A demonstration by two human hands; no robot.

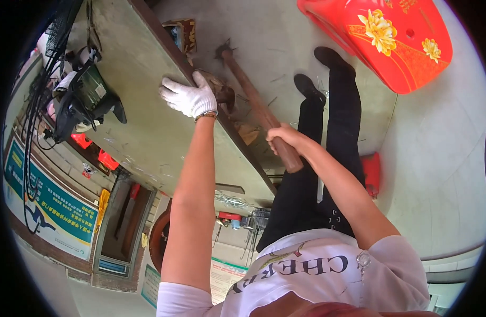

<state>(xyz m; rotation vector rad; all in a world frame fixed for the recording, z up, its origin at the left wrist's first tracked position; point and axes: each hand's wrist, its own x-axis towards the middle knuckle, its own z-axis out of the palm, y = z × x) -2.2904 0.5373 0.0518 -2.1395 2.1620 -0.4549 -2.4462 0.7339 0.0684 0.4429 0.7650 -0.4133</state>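
Wooden shaft [254, 100], gripped by the right hand [287, 138], slants forward-left, passing right of the gloved left hand [191, 98], spread at the tabletop [142, 134] edge.

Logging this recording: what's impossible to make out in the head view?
Palm of the gloved left hand: head view, hidden by the back of the hand.
Part of the wooden handle: head view, covered by the right hand.
The handle's dark far end: head view, too small to identify.
Red flowered thing: head view, cut off by the upper edge.

Pale floor [428, 174], teal wall poster [58, 203]
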